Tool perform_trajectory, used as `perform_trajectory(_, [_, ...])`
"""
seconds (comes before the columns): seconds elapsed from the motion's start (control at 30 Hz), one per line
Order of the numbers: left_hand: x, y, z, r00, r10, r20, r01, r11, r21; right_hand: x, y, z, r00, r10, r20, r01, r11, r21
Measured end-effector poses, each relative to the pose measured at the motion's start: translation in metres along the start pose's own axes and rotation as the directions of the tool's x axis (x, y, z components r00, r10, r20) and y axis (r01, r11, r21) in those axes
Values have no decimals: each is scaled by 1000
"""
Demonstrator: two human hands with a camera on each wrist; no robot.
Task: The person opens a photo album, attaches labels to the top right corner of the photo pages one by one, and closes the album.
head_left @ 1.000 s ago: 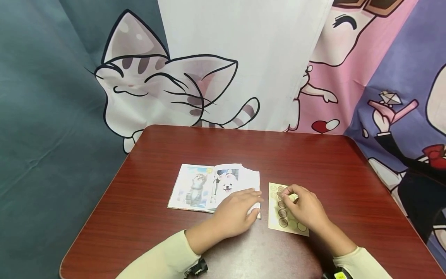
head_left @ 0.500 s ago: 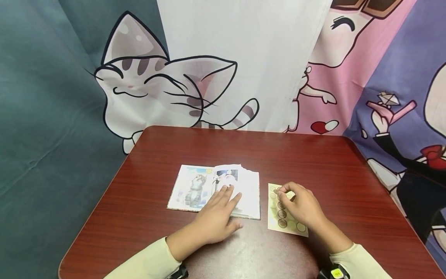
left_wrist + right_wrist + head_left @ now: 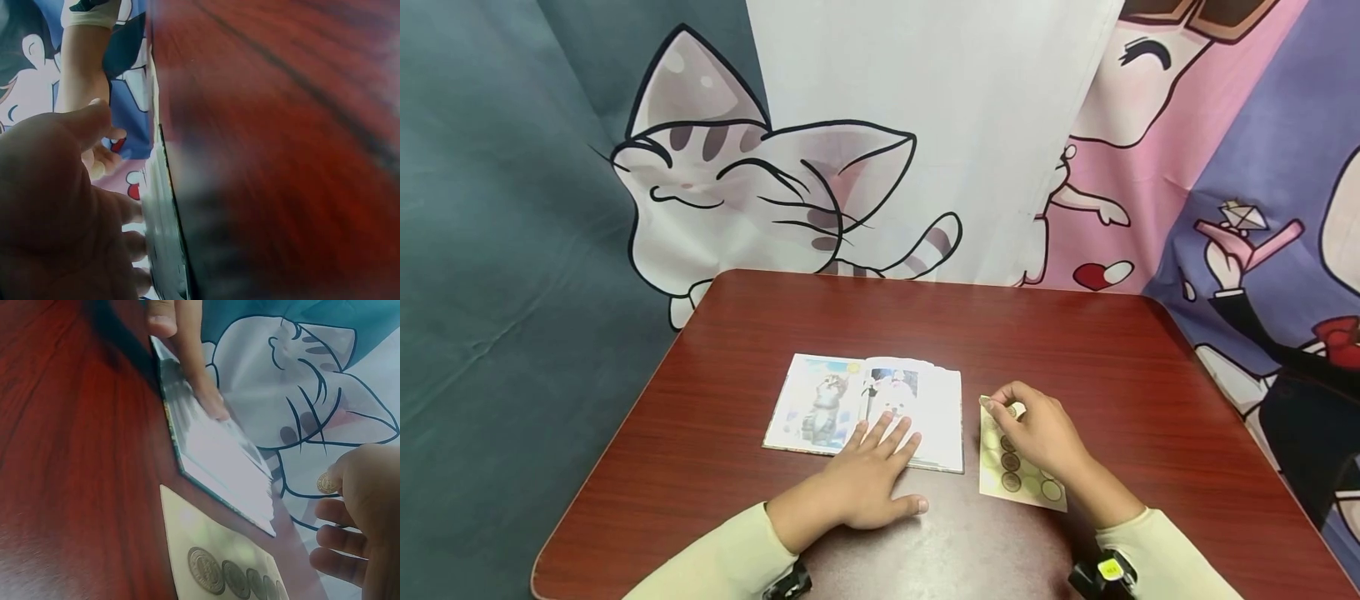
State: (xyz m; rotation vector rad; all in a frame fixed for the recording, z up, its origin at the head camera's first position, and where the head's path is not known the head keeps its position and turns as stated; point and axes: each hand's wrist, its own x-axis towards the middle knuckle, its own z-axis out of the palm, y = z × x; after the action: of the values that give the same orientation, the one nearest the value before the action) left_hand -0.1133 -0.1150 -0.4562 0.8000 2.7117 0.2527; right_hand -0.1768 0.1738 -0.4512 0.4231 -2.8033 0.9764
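An open photo book [image 3: 940, 417] with a kitten picture on the left page and a white dog on the right lies mid-table. My left hand [image 3: 868, 483] rests on its lower part, fingers spread and straight, thumb out over the table. In the right wrist view, my right hand [image 3: 369, 500] pinches a small round gold sticker [image 3: 325, 482] between thumb and forefinger, its other fingers curled loosely. Below that hand is a pale yellow sticker sheet [image 3: 1022, 493] with a column of round, coin-like brown stickers [image 3: 206, 570]. The hand covers the sheet's upper right in the head view.
The red-brown wooden table [image 3: 850, 317] extends on all sides of the book and sheet. Behind it hangs a curtain [image 3: 970, 125] printed with cartoon cats and figures. Both wrists wear dark camera straps below cream sleeves [image 3: 722, 550].
My left hand has moved left from the book's right edge onto its lower middle, fingers spreading. My right hand has shifted slightly left and away, to the sheet's top left corner.
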Motion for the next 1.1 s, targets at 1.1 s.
perform_trajectory(1.1, [2, 5, -5, 995, -57, 86, 50, 995, 83, 73, -10, 48, 998, -17, 65, 16, 1000, 13])
